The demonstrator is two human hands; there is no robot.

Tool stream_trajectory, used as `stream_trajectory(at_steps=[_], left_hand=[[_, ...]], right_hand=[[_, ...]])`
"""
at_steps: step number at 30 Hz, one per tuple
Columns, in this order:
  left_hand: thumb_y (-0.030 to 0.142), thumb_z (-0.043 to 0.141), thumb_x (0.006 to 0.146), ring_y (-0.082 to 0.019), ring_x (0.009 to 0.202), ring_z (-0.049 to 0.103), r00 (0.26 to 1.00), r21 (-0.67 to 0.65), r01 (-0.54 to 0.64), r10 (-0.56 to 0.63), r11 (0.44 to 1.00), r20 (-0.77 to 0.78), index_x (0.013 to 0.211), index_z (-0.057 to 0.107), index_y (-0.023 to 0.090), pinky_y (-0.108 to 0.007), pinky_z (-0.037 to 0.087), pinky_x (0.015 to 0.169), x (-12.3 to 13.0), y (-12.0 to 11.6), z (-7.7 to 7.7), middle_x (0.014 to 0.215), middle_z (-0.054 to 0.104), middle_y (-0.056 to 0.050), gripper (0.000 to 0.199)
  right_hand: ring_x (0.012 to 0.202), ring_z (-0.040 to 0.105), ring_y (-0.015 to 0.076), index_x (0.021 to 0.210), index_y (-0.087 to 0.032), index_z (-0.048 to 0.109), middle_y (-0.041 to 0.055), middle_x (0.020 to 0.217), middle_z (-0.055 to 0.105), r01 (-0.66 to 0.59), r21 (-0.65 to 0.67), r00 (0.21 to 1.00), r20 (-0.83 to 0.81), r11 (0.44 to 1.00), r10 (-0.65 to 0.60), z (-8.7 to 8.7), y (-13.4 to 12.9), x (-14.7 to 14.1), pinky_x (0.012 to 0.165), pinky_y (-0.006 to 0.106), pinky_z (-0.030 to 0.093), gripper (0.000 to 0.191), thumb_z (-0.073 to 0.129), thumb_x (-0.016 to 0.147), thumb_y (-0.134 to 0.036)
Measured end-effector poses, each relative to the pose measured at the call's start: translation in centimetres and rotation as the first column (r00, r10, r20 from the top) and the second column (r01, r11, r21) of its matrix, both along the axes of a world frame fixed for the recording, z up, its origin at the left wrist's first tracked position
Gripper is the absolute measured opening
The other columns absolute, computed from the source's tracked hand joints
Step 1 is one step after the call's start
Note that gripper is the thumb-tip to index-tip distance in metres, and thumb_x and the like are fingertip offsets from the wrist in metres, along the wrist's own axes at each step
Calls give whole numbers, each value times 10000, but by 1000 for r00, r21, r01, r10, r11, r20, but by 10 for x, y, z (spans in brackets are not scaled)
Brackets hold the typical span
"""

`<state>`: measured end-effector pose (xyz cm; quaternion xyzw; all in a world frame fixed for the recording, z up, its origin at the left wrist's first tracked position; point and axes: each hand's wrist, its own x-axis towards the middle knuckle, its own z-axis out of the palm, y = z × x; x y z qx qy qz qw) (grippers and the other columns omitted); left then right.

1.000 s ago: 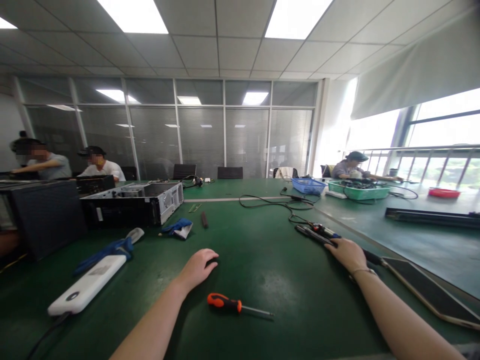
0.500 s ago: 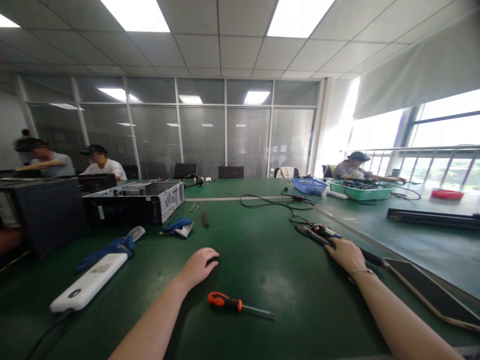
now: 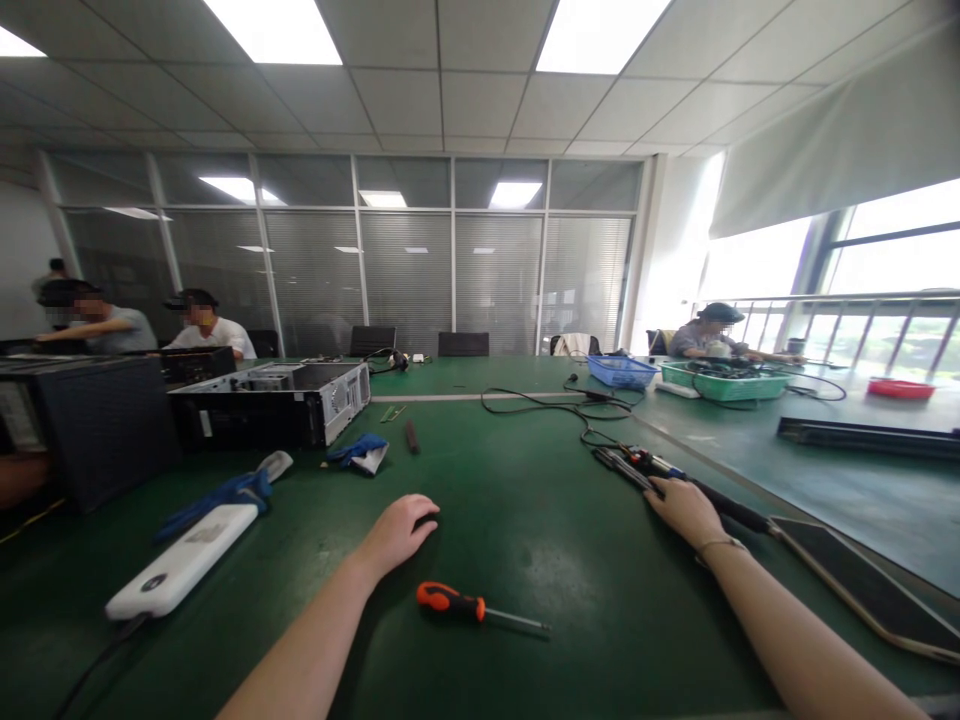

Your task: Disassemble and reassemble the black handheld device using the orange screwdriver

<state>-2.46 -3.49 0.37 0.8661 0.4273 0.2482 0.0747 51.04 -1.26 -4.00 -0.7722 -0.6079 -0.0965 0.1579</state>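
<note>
My left hand [image 3: 401, 530] rests on the green table [image 3: 517, 520] with fingers loosely curled, thumb apart and nothing in it. In front of it lies a screwdriver [image 3: 484, 608] with an orange and black handle, its shaft pointing right. On the right, my right hand [image 3: 686, 512] has its fingers closed on the near end of a long, slim, dark grey object [image 3: 624, 468]; its exact kind is unclear. Right beside that hand lie a soldering-iron-like tool [image 3: 656, 462] and a thick black handle [image 3: 739, 512]. Some of these are hidden under the hand.
An opened computer case [image 3: 262, 420] and a dark tower [image 3: 97, 420] stand left. Nearer are a white power strip [image 3: 184, 560], blue gloves [image 3: 225, 500] and a blue-white cloth [image 3: 361, 453]. Blue [image 3: 621, 372] and green [image 3: 724, 382] baskets sit far right, near cables. Other people work around.
My right hand has shifted slightly left, and the slim dark object under its fingers has turned a little. My left hand and the screwdriver stay in place.
</note>
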Motion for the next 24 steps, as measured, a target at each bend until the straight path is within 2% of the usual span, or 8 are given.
stream_trajectory(at_steps=[7,13,19,24], left_hand=[[261,541,878,-214,1046,612,1000,13,3,-2,1000,-7,1073,692,204,-347,459,963,0,2,-2,1110,680,-65,253],[264,546,873,-218,1046,613,1000,12,1,-1,1000,-6,1065,696,206,-356,455,970,1,1,-1,1111,683,-65,251],[264,543,873,-217,1054,607,1000,3,2,-2,1000,11,1081,687,211,-354,457,969,2,1,0,1119,677,-63,259],[279,540,875,-219,1091,592,999,-21,-14,15,1000,51,1223,603,237,-367,453,983,3,2,-4,1188,646,-60,357]], right_hand=[[1100,556,297,1293,-176,563,128,1219,605,-118,-4,992,-43,993,117,-1,4,-34,906,359,431,495,499,853,-395],[958,597,270,1297,-159,560,149,1069,620,-229,21,970,-79,973,230,2,1,-83,853,339,438,547,492,852,-470],[1021,562,253,1344,-163,504,122,1126,617,-393,65,911,-110,917,398,9,-8,-129,908,330,416,568,477,864,-464],[1071,545,234,1333,-189,516,87,1195,623,-529,66,835,-135,846,533,14,-16,-162,963,335,395,503,495,871,-389]])
